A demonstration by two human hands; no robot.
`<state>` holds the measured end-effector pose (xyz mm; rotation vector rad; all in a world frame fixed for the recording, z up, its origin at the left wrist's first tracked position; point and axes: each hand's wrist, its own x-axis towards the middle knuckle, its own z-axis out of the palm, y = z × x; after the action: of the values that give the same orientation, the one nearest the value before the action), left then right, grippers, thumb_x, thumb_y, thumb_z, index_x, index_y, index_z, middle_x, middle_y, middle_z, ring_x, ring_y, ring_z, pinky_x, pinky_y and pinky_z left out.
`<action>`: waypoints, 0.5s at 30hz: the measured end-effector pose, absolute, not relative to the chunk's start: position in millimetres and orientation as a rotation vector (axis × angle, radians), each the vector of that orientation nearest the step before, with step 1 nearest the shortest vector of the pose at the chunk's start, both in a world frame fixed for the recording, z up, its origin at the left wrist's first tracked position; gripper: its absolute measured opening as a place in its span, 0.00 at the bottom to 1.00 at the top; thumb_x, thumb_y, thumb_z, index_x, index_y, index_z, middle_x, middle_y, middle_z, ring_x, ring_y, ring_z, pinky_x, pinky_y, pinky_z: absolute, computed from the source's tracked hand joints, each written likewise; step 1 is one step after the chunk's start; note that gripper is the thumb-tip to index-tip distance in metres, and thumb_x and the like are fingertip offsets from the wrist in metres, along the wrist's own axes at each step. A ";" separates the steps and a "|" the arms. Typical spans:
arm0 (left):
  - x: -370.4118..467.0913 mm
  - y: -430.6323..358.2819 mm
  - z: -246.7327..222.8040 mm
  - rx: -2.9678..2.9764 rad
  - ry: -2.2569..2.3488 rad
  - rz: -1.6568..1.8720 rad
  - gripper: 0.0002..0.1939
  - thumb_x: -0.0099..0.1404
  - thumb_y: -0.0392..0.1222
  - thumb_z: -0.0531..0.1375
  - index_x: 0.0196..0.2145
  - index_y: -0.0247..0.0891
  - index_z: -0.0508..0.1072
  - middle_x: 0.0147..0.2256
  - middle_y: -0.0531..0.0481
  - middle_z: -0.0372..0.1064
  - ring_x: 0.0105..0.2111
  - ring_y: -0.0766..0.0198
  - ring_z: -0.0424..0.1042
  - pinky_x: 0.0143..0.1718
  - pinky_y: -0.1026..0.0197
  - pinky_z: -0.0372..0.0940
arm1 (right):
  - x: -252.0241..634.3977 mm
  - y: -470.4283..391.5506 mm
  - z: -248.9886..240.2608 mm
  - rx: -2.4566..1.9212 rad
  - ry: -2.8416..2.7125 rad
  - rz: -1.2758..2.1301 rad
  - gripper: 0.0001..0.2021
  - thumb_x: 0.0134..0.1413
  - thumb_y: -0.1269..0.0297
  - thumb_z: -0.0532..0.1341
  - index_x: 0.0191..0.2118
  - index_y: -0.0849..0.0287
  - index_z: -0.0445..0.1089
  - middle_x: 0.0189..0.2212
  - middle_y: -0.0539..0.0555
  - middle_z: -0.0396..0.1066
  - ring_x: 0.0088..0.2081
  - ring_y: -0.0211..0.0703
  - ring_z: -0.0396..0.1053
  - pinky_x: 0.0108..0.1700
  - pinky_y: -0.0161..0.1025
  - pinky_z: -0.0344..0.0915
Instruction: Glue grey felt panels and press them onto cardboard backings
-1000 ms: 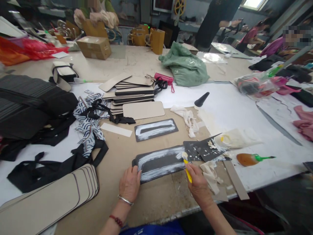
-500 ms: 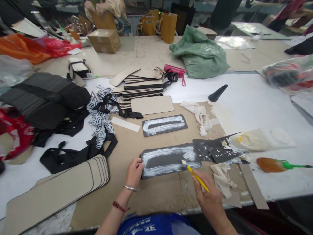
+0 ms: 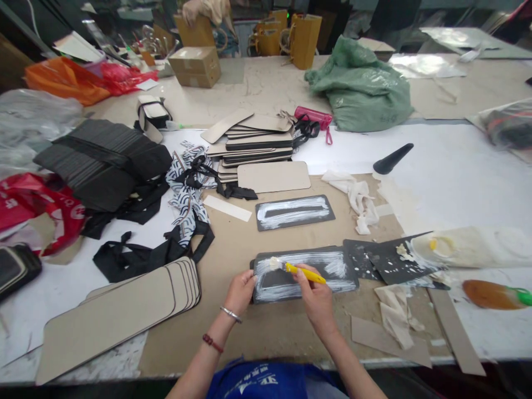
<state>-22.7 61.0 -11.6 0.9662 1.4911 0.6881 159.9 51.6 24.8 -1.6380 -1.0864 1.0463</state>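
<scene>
In the head view, a dark rectangular panel point(image 3: 282, 281) lies on brown board, streaked with white paste in a band around its bare middle. My left hand point(image 3: 240, 292) pinches the panel's left edge between thumb and fingers. My right hand point(image 3: 318, 305) is closed around the yellow handle of a paste brush point(image 3: 306, 273). The brush's bristles rest at the panel's upper left, on the white band. Just beyond lies a smaller dark panel point(image 3: 295, 213), likewise streaked with white. To the right are paste-spattered black pieces point(image 3: 366, 260).
Beige panels lie in a fanned stack point(image 3: 120, 310) at left and a pile point(image 3: 260, 141) behind. Black strips point(image 3: 137, 257) and a black bundle point(image 3: 100, 160) are on the left. A brown bottle point(image 3: 490, 293) lies right; a green bag point(image 3: 361, 88) sits farther back. A person's hand shows behind.
My right hand has carried the brush leftward across the panel, from its lower right to its upper left. My left hand still pinches the left edge. The camera view has shifted slightly left.
</scene>
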 end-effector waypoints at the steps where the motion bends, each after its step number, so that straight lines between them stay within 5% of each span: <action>1: -23.1 60.2 -13.1 0.979 1.508 0.681 0.13 0.51 0.47 0.53 0.24 0.36 0.70 0.22 0.53 0.68 0.29 0.61 0.67 0.34 0.61 0.62 | 165.0 50.3 27.9 -1.675 -1.110 1.000 0.16 0.50 0.53 0.56 0.38 0.61 0.70 0.37 0.58 0.71 0.39 0.48 0.69 0.44 0.46 0.66; 8: -18.6 56.1 -7.4 1.026 1.569 0.710 0.14 0.52 0.49 0.52 0.26 0.36 0.71 0.24 0.51 0.70 0.30 0.60 0.67 0.36 0.60 0.62 | 172.1 31.5 33.4 -1.707 -1.064 1.185 0.19 0.48 0.49 0.56 0.36 0.59 0.71 0.35 0.57 0.73 0.36 0.48 0.71 0.39 0.42 0.69; 15: -15.5 69.4 21.4 0.880 1.549 0.736 0.17 0.49 0.53 0.55 0.26 0.36 0.72 0.21 0.52 0.67 0.25 0.62 0.65 0.27 0.63 0.62 | 276.6 26.1 34.8 -2.122 -1.010 0.707 0.24 0.40 0.43 0.58 0.36 0.57 0.73 0.36 0.55 0.74 0.42 0.54 0.69 0.45 0.47 0.67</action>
<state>-15.5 69.4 21.4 0.8802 1.5486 0.7360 276.6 26.1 34.8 -2.1219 -1.0095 0.7067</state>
